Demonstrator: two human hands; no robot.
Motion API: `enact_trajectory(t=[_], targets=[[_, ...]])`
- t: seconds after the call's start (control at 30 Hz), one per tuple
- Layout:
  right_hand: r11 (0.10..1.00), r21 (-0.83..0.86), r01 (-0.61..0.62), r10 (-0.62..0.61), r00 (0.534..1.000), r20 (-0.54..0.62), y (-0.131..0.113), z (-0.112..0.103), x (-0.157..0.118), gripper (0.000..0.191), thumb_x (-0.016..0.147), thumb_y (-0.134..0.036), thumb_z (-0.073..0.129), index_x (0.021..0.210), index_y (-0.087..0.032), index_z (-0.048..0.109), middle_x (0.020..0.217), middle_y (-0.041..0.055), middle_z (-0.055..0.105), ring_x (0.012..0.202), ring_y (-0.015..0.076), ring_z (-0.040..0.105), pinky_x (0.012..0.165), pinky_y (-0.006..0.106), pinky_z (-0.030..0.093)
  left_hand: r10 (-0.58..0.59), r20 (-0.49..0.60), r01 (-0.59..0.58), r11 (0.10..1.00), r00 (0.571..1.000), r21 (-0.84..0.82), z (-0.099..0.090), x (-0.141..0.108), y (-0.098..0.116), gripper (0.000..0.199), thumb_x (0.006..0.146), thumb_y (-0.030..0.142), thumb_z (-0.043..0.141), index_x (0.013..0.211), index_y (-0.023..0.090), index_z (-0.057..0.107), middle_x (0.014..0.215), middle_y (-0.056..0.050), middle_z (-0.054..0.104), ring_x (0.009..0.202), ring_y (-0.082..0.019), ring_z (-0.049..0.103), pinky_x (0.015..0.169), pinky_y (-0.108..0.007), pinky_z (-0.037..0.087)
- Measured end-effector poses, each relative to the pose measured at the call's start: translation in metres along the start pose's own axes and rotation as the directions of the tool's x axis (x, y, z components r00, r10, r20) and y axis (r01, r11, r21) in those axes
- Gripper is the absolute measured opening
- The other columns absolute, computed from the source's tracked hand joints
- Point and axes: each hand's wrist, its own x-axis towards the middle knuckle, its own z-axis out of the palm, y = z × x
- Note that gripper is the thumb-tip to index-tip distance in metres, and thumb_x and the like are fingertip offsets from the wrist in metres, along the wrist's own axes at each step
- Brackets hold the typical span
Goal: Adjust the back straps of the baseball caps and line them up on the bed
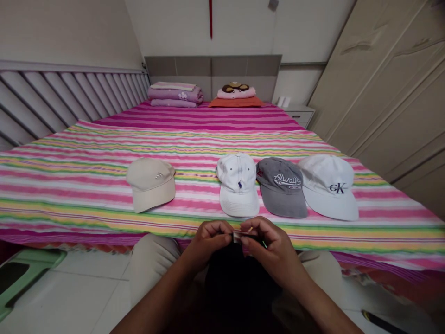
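Note:
A black cap (pixel 239 283) is held over my lap, its lower part lost in dark shadow. My left hand (pixel 212 241) pinches the strap (pixel 237 236) at its top edge, thumb and fingers together. On the strap's right side my right hand (pixel 267 246) grips it the same way. Beyond my hands, a white cap with a blue logo (pixel 239 185) lies on the bed. To its right are a grey cap (pixel 283 188) and a white cap with "CK" lettering (pixel 328 188), side by side. A beige cap (pixel 152 184) sits apart at the left.
The bed's striped cover (pixel 194 157) spreads in front of me. Folded purple bedding (pixel 175 95) and a pink-and-orange stack (pixel 235 95) rest by the headboard (pixel 194 65). A green stool (pixel 33 273) stands at lower left, a nightstand (pixel 301 115) at back right.

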Motion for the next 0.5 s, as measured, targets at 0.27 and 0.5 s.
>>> enact_trajectory(t=[0.27,0.5], targets=[[0.897,-0.364,0.251,-0.200,0.964,0.175,-0.008,-0.004,-0.004,0.015,0.074,-0.024,0.058,0.089,-0.021,0.060,0.074,0.0036,0.060,0.065,0.0162,0.052,0.057,0.027,0.037,-0.062,0.028,0.066,0.986,0.998,-0.153,0.000,0.001,0.000,0.014,0.060,0.023,0.061,0.058,0.015,0.049,0.069,-0.001,0.057,0.057,-0.010,0.045,0.052,-0.022,0.029],[0.906,-0.361,0.221,-0.154,0.967,0.205,-0.012,-0.009,-0.003,0.002,0.073,-0.020,0.057,0.072,-0.020,0.056,0.062,-0.0007,0.057,0.054,0.0123,0.047,0.052,0.025,0.031,-0.057,0.106,0.077,0.977,0.993,-0.199,-0.008,0.001,0.008,0.021,0.059,0.030,0.061,0.057,0.015,0.047,0.074,-0.007,0.062,0.063,-0.015,0.052,0.060,-0.025,0.034]])
